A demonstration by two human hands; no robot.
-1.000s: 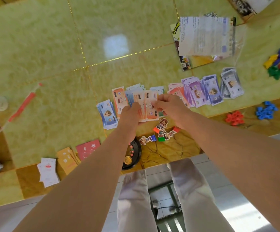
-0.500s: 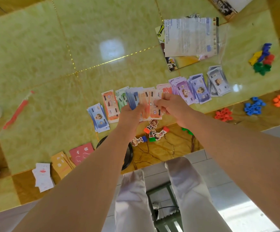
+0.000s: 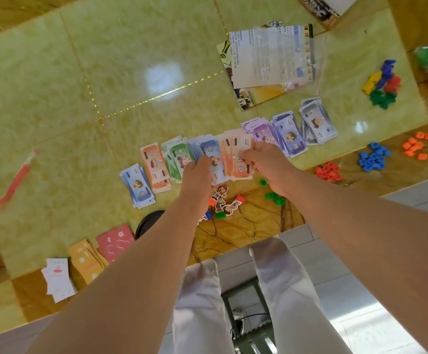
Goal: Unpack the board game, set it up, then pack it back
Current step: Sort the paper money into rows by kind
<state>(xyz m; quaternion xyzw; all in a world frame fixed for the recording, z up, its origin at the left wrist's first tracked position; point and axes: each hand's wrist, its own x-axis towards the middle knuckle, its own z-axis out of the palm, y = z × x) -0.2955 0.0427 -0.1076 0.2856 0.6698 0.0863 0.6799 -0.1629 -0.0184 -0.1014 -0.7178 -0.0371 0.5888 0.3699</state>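
Glossy green surface (image 3: 80,103) near the edge: left hand (image 3: 197,175) and right hand (image 3: 266,162) pinch fanned play money (image 3: 229,159) above sorted piles. Slick notes could slide, mixing denominations.

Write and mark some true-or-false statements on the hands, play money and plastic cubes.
1. The left hand and the right hand hold fanned paper play-money notes. True.
2. The small red plastic cubes lie left of the small blue plastic cubes. True.
3. The white printed instruction sheet lies under the left forearm. False: it lies far beyond both hands.
4. The pink card deck is in the right hand. False: it lies beside the yellow card deck.
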